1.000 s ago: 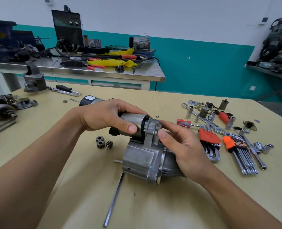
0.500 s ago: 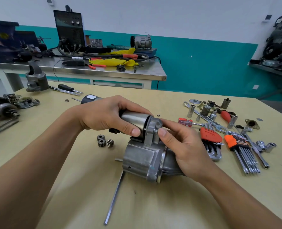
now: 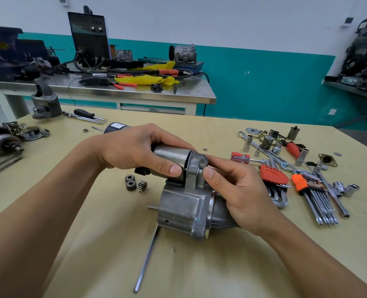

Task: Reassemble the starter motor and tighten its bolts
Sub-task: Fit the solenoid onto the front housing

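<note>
Starter (image 3: 181,208) lies on its side mid-table (image 3: 88,222), and I place everything else from it. Left hand (image 3: 133,150) is wrapped over the solenoid (image 3: 170,155) on top of the starter, fingers curled round it, thumb on its near side. Right hand (image 3: 239,191) comes in from the starter's right, with thumb and forefinger pinching the flange (image 3: 196,168) at the solenoid's end; I can't tell if a bolt is under the thumb. Three gears (image 3: 135,183) sit just left of the starter. A long rod (image 3: 147,259) runs out from under its near-left corner. Hex keys (image 3: 316,203) and a red screwdriver (image 3: 240,158) are to its right, beyond the right hand.
</note>
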`<act>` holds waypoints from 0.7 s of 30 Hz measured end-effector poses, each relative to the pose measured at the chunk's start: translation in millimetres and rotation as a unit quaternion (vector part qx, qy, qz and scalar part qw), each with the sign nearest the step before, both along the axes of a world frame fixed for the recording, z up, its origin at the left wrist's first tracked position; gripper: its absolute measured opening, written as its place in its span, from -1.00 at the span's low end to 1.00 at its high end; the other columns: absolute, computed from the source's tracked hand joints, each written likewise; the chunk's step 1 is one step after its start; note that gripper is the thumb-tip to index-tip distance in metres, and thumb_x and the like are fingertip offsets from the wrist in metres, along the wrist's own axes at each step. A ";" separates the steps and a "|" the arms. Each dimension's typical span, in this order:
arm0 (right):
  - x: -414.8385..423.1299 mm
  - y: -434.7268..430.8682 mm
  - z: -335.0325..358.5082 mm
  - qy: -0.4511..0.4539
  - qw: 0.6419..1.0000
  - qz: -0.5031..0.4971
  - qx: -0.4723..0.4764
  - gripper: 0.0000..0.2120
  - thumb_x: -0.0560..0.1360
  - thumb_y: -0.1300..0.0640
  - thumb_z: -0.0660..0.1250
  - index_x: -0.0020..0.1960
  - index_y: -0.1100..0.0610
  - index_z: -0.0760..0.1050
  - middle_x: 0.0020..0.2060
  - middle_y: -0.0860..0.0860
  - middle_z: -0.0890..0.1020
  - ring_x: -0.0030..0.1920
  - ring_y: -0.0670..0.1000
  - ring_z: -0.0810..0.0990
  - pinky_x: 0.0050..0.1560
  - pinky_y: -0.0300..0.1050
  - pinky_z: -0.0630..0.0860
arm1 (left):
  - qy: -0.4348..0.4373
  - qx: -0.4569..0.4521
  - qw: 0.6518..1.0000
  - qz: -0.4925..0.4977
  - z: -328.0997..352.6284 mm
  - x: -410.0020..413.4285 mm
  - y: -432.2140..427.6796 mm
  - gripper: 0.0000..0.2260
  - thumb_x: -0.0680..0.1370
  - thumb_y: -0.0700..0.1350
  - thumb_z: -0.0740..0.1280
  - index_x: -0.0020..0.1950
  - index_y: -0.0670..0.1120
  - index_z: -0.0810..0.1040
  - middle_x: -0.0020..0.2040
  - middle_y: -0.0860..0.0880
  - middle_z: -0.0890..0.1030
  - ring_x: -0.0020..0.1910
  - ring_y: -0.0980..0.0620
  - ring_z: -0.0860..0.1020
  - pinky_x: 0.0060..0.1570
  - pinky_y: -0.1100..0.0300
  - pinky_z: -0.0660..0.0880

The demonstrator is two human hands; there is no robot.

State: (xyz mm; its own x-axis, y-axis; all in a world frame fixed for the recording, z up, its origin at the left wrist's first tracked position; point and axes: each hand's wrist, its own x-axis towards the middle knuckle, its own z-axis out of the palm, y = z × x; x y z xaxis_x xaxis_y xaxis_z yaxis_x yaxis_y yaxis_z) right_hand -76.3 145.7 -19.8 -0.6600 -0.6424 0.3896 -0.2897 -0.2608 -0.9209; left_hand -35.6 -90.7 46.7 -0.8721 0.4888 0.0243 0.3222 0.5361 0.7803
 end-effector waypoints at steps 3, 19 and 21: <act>0.2 0.1 0.0 -0.002 1.000 -0.005 0.000 -0.71 0.51 0.03 0.33 0.22 -0.02 0.60 0.04 -0.04 0.74 0.08 -0.04 0.71 0.00 -0.27 0.59 | 0.011 -0.004 1.000 -0.003 -0.7 0.4 2.6 -0.57 0.51 0.02 0.45 0.38 0.02 0.57 0.20 -0.15 0.64 0.09 -0.31 0.60 0.03 -0.41 0.51; -4.3 1.3 -6.6 0.010 0.997 -0.022 -0.071 -0.78 0.45 0.10 0.44 0.08 -0.06 0.62 0.07 -0.07 0.68 0.13 0.04 0.65 -0.01 -0.13 0.61 | 0.082 0.034 0.994 0.059 -11.3 8.9 24.3 -0.73 0.50 -0.06 0.53 0.20 0.03 0.68 0.00 0.03 0.71 -0.03 0.04 0.66 -0.11 0.26 0.55; -4.2 0.4 -6.6 0.051 0.995 -0.038 -0.082 -0.82 0.47 0.19 0.45 0.01 -0.04 0.63 0.04 -0.10 0.66 0.10 0.01 0.65 0.00 -0.18 0.59 | 0.079 0.026 0.995 0.056 -10.1 7.8 24.1 -0.77 0.50 -0.06 0.52 0.15 0.00 0.68 -0.05 -0.02 0.69 -0.10 0.03 0.64 -0.15 0.24 0.54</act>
State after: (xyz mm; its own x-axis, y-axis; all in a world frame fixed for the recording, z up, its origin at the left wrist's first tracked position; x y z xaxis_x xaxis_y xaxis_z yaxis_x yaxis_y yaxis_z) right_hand -80.5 146.1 -26.4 -0.6556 -0.5147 0.5525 -0.4041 -0.3789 -0.8325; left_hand -27.8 -66.7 36.6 -0.9040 0.3840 0.1881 0.3841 0.5360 0.7517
